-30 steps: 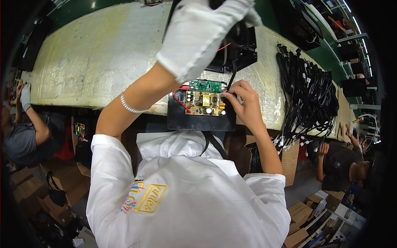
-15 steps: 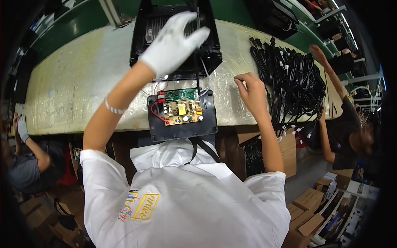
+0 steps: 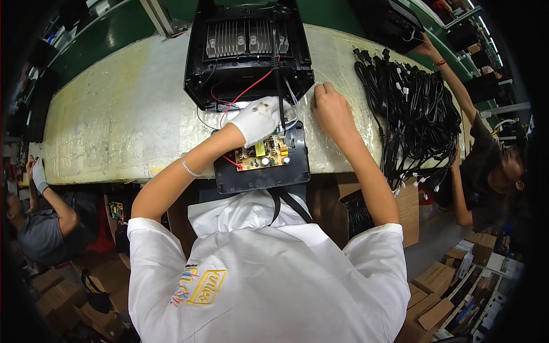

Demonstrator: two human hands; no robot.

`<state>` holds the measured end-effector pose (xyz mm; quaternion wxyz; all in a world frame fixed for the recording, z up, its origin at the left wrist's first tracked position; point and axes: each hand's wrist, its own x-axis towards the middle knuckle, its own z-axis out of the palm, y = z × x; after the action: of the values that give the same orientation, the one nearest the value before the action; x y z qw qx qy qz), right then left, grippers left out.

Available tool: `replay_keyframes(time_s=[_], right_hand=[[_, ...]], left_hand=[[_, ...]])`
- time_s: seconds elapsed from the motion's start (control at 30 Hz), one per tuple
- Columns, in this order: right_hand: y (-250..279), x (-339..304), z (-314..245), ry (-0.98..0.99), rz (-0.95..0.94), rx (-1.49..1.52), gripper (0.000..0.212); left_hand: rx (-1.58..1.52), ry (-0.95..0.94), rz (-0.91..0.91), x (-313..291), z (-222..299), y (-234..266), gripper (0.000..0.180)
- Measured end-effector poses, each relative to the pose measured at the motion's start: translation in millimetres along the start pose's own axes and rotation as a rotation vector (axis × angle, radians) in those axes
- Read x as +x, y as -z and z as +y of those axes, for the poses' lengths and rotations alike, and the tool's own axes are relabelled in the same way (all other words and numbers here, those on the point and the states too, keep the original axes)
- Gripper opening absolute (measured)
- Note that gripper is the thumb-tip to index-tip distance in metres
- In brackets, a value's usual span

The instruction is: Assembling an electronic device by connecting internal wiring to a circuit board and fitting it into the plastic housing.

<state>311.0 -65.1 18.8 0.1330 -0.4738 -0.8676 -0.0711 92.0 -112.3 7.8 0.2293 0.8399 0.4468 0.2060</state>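
Observation:
My left hand (image 3: 258, 122), in a white glove, is closed beside a black cable (image 3: 276, 74) and covers part of a green circuit board (image 3: 278, 131). Its fingertips are hidden, so what they hold cannot be made out. Below it, a tan power board (image 3: 263, 162) with a yellow transformer lies on a black plastic panel (image 3: 246, 183). Red, white and black wires run from the boards into an open black housing (image 3: 251, 86) with a metal heat sink (image 3: 239, 39). My bare right hand (image 3: 333, 108) is curled closed over the table, right of the housing; its fingertips are out of sight.
A heap of bundled black power cords (image 3: 406, 114) covers the right of the plastic-wrapped table (image 3: 114, 108). Beyond it a co-worker's hand (image 3: 424, 46) touches a black housing (image 3: 389, 26). Another person sits at the left. An open carton (image 3: 403, 211) stands below the front edge.
My left hand has come down from the housing's interior to the boards, uncovering the heat sink. My right hand has moved up and left. The co-worker's hand has reached the far black housing.

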Motion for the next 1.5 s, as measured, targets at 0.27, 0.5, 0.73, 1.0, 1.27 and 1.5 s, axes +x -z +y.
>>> replay_keyframes(time_s=[0.27,0.5,0.73,1.0,1.27,1.5], right_hand=[[-3.1,13.0,-2.7,0.018,-0.037,0.207,0.014],[-10.8,27.5,0.6,0.004,0.018,0.202,0.012],[10.1,26.1,17.3,-0.210,0.137,0.717,0.020],[-22.1,24.2,-5.5,-0.153,-0.013,0.369,0.021],[15.7,32.4,8.6,-0.302,-0.142,0.678,0.016],[-7.5,25.1,-16.0,-0.160,-0.185,0.333,0.010]], left_hand=[[-0.552,0.278,-0.217,21.6,8.7,12.8,0.028],[-1.001,0.401,-0.286,24.3,15.1,37.1,0.018],[-1.075,0.454,-0.183,18.7,13.7,32.5,0.026],[-1.153,0.430,-0.185,15.9,23.4,38.4,0.038],[-1.131,0.385,-0.166,15.7,11.8,32.8,0.039],[-1.149,0.410,-0.131,14.6,11.5,27.5,0.033]])
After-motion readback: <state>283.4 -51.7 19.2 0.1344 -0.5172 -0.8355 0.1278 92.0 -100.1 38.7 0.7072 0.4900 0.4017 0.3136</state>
